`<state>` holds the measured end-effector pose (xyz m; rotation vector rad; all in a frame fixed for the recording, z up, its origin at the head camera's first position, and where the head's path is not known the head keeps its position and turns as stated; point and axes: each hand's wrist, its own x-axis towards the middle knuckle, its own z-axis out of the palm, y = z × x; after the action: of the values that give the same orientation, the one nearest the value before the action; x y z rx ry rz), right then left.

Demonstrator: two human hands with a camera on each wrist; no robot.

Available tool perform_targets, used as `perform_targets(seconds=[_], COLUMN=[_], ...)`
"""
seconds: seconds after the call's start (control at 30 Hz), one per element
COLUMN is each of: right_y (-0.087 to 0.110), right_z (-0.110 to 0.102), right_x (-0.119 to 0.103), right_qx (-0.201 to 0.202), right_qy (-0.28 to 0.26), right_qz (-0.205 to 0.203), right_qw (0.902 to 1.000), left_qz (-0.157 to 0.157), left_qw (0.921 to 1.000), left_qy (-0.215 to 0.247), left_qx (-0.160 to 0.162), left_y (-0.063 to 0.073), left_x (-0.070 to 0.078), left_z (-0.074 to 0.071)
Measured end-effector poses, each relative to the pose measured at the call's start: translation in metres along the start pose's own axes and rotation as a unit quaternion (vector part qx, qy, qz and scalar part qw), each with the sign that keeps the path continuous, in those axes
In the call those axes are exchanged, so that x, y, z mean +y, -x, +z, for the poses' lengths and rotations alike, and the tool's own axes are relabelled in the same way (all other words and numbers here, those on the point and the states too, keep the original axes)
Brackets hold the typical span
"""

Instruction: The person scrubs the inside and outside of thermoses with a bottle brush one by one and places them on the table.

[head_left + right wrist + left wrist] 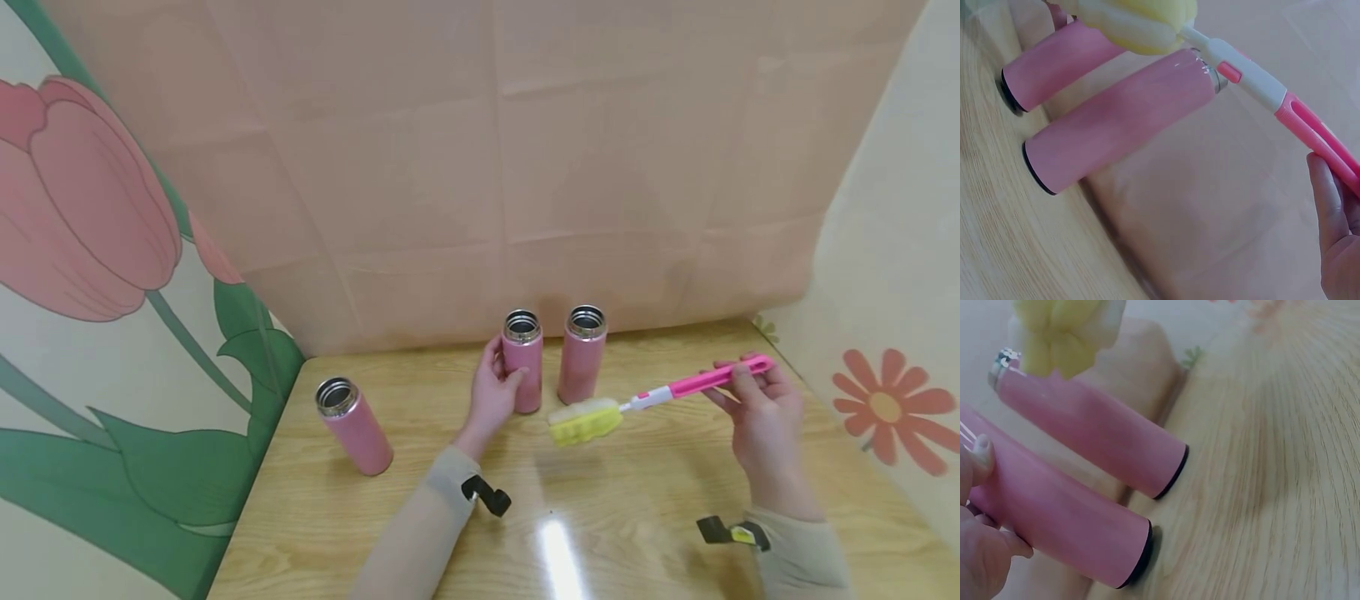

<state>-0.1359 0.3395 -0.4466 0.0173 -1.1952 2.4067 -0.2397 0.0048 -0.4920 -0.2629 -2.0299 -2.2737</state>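
My left hand [491, 396] grips a pink bottle [533, 358] round its side, thumb towards me; its steel mouth is uncapped. Just right of it stands a second open pink bottle [581, 367], apart from my hands. In my right hand [765, 421] is a bottle brush [697, 383], pinched by its pink handle and held nearly level above the table. The brush's yellow and white sponge head [585, 423] points left, in front of the two bottles. The right wrist view shows the white neck [1254, 81] of the brush with a pink button.
A third open pink bottle [363, 437] stands on the left of the wooden table [300, 533]. Behind the table hangs a pinkish sheet [420, 192]. Flower-patterned walls close in the left and right sides.
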Motion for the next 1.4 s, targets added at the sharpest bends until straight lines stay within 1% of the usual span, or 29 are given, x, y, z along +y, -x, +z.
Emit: perform_targets(seconds=[0.17, 0.33, 0.6, 0.67, 0.77, 0.83, 0.9, 0.97, 1.07, 1.13, 1.17, 1.23, 1.27, 1.3, 1.37, 1.4], right_y=[0.000, 0.001, -0.001, -0.002, -0.004, -0.006, -0.007, -0.009, -0.011, -0.011, -0.011, -0.011, -0.011, -0.011, -0.010, -0.010], right_z=[-0.001, -0.001, 0.002, 0.003, 0.006, 0.010, 0.014, 0.020, 0.032, 0.043, 0.049, 0.062, 0.070, 0.078, 0.095, 0.103], right_x=[-0.001, -0.002, -0.003, -0.002, -0.002, -0.004, -0.007, -0.009, -0.013, -0.015, -0.016, -0.017, -0.018, -0.018, -0.019, -0.019], right_qx=[-0.004, 0.000, -0.007, -0.010, -0.015, -0.020, -0.025, -0.026, -0.029, -0.033, -0.035, -0.043, -0.047, -0.049, -0.059, -0.067], right_qy=[0.003, 0.016, 0.021, 0.019, 0.014, 0.009, 0.005, 0.002, -0.001, -0.012, -0.016, -0.027, -0.030, -0.028, -0.018, -0.012], right_qz=[0.001, 0.006, 0.004, 0.002, -0.002, -0.005, -0.007, -0.013, -0.025, -0.033, -0.037, -0.042, -0.044, -0.047, -0.054, -0.055], right_qw=[1.0000, 0.9999, 0.9998, 0.9998, 0.9998, 0.9998, 0.9997, 0.9996, 0.9993, 0.9988, 0.9986, 0.9978, 0.9975, 0.9973, 0.9966, 0.9961], left_qz=[-0.007, -0.004, -0.007, -0.005, 0.000, 0.009, 0.021, 0.039, 0.081, 0.126, 0.155, 0.217, 0.247, 0.278, 0.323, 0.337], left_qw=[1.0000, 0.9998, 0.9991, 0.9983, 0.9951, 0.9922, 0.9895, 0.9869, 0.9814, 0.9763, 0.9733, 0.9644, 0.9589, 0.9513, 0.9373, 0.9313], left_qy=[-0.004, -0.014, -0.035, -0.051, -0.091, -0.115, -0.130, -0.134, -0.129, -0.119, -0.107, -0.078, -0.058, -0.038, 0.009, 0.030], left_qx=[-0.002, -0.011, -0.023, -0.030, -0.038, -0.046, -0.059, -0.081, -0.116, -0.129, -0.131, -0.130, -0.128, -0.127, -0.131, -0.134], left_y=[-0.003, -0.005, -0.006, -0.006, -0.001, 0.006, 0.014, 0.023, 0.037, 0.046, 0.051, 0.060, 0.064, 0.067, 0.073, 0.076], left_x=[-0.007, -0.012, -0.012, -0.011, -0.007, -0.003, 0.006, 0.019, 0.049, 0.068, 0.078, 0.092, 0.097, 0.101, 0.108, 0.111], left_z=[0.002, 0.003, 0.000, -0.004, -0.013, -0.021, -0.030, -0.040, -0.057, -0.071, -0.079, -0.099, -0.110, -0.122, -0.144, -0.155])
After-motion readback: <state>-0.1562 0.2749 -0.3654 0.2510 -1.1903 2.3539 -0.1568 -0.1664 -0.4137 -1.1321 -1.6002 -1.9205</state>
